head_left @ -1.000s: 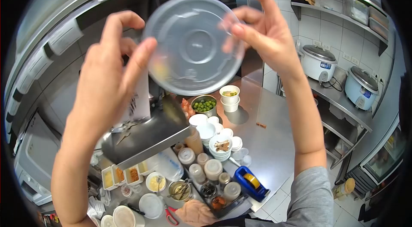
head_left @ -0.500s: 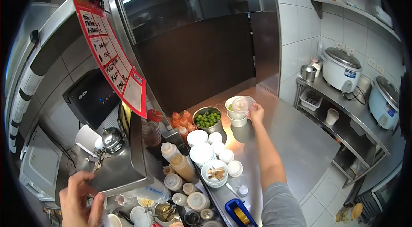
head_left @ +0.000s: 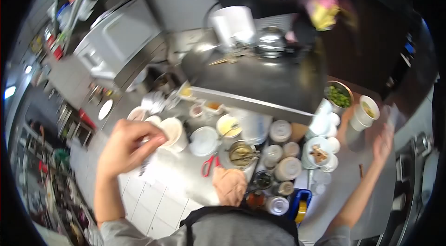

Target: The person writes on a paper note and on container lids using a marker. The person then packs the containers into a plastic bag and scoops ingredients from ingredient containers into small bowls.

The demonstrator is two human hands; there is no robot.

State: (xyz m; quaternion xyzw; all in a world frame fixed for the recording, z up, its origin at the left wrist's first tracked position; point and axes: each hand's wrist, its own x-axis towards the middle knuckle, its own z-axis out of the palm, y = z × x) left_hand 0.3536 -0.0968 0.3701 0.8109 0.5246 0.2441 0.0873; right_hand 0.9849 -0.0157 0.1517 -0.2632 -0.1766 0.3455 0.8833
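Note:
My left hand [head_left: 130, 146] is closed, thumb and fingers drawn together, beside a white tub [head_left: 173, 135] with pale contents. Something pale and blurred shows under its fingers, too unclear to name. On the far right, my right hand [head_left: 383, 143] grips a clear plastic lid [head_left: 394, 115], smeared by motion. Left of that lid stands a stack of white cups [head_left: 363, 115], the top one holding something yellow-green. Behind the cups sits a metal pot of green citrus fruits [head_left: 339, 95].
Lidded jars [head_left: 280, 131], white bowls [head_left: 318, 152] and a blue tape dispenser [head_left: 301, 204] crowd the counter. Red-handled scissors [head_left: 207, 166] lie by a tan cloth [head_left: 230, 185]. A raised steel shelf [head_left: 255, 78] carries a metal bell [head_left: 271, 41].
The view has swung left and down. My right hand has drawn the lid away from the cups, to their right. My left hand has come beside the white tub, its fingers closer together.

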